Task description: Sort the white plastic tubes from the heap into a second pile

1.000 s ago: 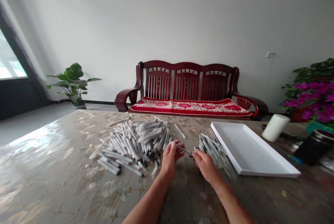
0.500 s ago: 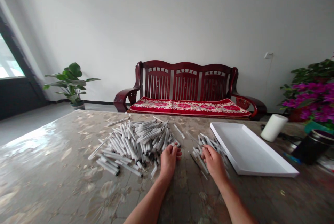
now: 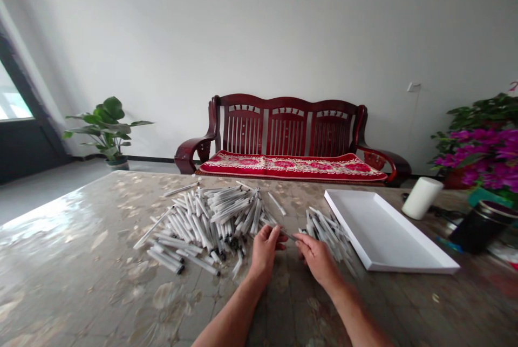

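While both hands meet above the counter [image 3: 121,304], a single slim, dark pen [image 3: 288,235] spans the short gap between them. The right hand [image 3: 318,256] pinches one end between thumb and fingers; the left hand [image 3: 264,252] is curled about the opposite end, its fingers apparently grasping it as well, though the exact contact is too small to make out. To the left lies a large, loose pile [image 3: 202,217] of pale tubes, many with black ends, heaped in crossing directions. On the other side, just beyond the right hand, a smaller heap [image 3: 331,233] rests against the near-left side of a shallow white tray [image 3: 388,233]. One lone tube [image 3: 276,203] lies apart, between the two groups.

The step in hand is judged to be the two-handed handling of one pen, shared between the hands at this instant. The next move would seem to call for a clear division of grip: one hand steady on its end, the other slackening or drawing along the shaft, with the pen kept level. Care would be needed near the left pile, since its outer tubes lie close to the left hand and could roll if brushed.
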Demonstrator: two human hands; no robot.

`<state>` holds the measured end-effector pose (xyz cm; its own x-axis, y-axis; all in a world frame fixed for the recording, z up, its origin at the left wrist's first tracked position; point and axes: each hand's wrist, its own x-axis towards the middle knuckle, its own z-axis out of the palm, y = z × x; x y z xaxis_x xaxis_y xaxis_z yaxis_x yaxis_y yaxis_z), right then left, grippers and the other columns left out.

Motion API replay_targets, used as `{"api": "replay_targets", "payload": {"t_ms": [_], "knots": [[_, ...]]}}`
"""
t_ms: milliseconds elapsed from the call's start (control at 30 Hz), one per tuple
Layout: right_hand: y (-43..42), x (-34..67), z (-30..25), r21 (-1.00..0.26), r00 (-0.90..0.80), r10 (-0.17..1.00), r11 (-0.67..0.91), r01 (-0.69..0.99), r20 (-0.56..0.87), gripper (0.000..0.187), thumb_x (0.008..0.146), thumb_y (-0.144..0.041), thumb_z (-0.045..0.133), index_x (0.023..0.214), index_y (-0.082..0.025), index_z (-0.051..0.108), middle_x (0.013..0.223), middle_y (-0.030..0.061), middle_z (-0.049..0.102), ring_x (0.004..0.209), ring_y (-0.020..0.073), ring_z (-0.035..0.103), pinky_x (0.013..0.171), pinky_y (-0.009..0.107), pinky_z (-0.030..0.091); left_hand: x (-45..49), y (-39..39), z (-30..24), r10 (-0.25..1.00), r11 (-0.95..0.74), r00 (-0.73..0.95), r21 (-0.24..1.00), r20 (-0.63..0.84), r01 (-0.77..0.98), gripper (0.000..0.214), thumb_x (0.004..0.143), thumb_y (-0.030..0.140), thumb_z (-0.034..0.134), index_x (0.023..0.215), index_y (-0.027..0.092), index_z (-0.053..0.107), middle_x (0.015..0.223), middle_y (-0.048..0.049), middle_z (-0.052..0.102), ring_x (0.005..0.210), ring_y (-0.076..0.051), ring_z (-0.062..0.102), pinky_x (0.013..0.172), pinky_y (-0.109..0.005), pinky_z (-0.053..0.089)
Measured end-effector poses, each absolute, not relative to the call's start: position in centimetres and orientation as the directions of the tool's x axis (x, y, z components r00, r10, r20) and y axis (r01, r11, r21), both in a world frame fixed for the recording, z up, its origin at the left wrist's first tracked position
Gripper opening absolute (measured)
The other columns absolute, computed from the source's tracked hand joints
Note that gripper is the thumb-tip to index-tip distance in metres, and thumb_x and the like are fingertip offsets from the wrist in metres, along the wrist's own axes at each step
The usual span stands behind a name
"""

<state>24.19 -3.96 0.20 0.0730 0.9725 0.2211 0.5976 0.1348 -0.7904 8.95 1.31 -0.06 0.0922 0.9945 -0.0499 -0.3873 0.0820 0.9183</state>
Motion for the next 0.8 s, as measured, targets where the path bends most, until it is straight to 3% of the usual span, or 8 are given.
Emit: {"api": "replay_targets", "payload": {"t_ms": [133,267,400,500,633,733,800], "knots": [[-3.8,26.1,0.4,-0.752,0.129,0.955,0.122,0.648,0.266,0.037,0.093,-0.038,0.044,0.111,-0.025,0.074,0.064,0.0021,0.067,0.059,0.0192,0.064,0.058,0.03,0.048,7.5,2.5,0.2,0.983,0.016,-0.15,0.863,-0.106,-0.506,0.045,0.061,0.057,0.078,0.075,0.018,0.059,0.068,0.001,0.064,0.064,-0.016,0.066,0.055,-0.024,0.051],[-3.9,28.7,0.9,-0.592,0.251,0.905,0.001,0.806,0.343,0.038,0.095,-0.038,0.041,0.111,-0.028,0.074,0.072,0.0026,0.074,0.066,0.0198,0.069,0.062,0.03,0.049,6.2,3.6,0.1,0.937,-0.073,-0.334,0.881,-0.1,-0.467,0.043,0.065,0.059,0.073,0.076,0.02,0.056,0.069,0.0024,0.063,0.064,-0.017,0.067,0.053,-0.024,0.05],[-4.1,29.3,1.1,-0.39,0.329,0.854,-0.164,0.906,0.404,0.036,0.097,-0.036,0.041,0.11,-0.029,0.073,0.092,0.0036,0.079,0.075,0.0203,0.072,0.063,0.03,0.048,7.0,3.1,-0.2,0.991,-0.037,-0.134,0.955,-0.003,-0.294,0.037,0.07,0.054,0.068,0.082,0.019,0.062,0.063,0.0022,0.062,0.058,-0.017,0.065,0.048,-0.024,0.048],[-4.2,29.0,1.1,-0.285,0.325,0.849,-0.218,0.933,0.416,0.034,0.098,-0.034,0.04,0.106,-0.028,0.073,0.09,0.0032,0.079,0.075,0.0191,0.072,0.061,0.028,0.046,8.1,2.5,-0.6,0.998,-0.013,0.058,0.993,0.02,-0.115,0.036,0.071,0.043,0.069,0.097,0.017,0.068,0.063,0.0022,0.064,0.058,-0.018,0.066,0.049,-0.025,0.049],[-4.4,28.7,1.5,-0.206,0.328,0.802,-0.258,0.944,0.5,0.03,0.099,-0.032,0.043,0.107,-0.026,0.072,0.101,0.0053,0.076,0.083,0.0194,0.07,0.064,0.027,0.046,8.6,2.3,-1.2,0.993,-0.042,0.113,0.998,0.036,0.046,0.032,0.077,0.03,0.066,0.106,0.017,0.07,0.063,0.0022,0.066,0.056,-0.017,0.065,0.053,-0.025,0.05],[-4.4,27.5,1.8,-0.175,0.244,0.781,-0.174,0.969,0.575,0.028,0.097,-0.028,0.048,0.113,-0.024,0.07,0.111,0.0085,0.072,0.097,0.0226,0.067,0.079,0.032,0.049,8.4,2.5,-1.5,0.999,-0.027,0.03,0.998,0.026,0.059,0.041,0.083,0.024,0.061,0.122,0.015,0.066,0.077,-0.0036,0.072,0.059,-0.018,0.068,0.053,-0.026,0.051],[-4.3,25.8,1.8,-0.155,0.094,0.809,-0.004,0.988,0.58,0.029,0.096,-0.024,0.05,0.118,-0.024,0.069,0.12,0.0086,0.069,0.109,0.024,0.062,0.094,0.036,0.047,8.1,2.6,-1.5,0.997,-0.08,-0.006,0.991,0.081,0.107,0.039,0.086,0.02,0.055,0.123,0.014,0.065,0.089,-0.0081,0.075,0.068,-0.019,0.071,0.06,-0.029,0.054]]}}
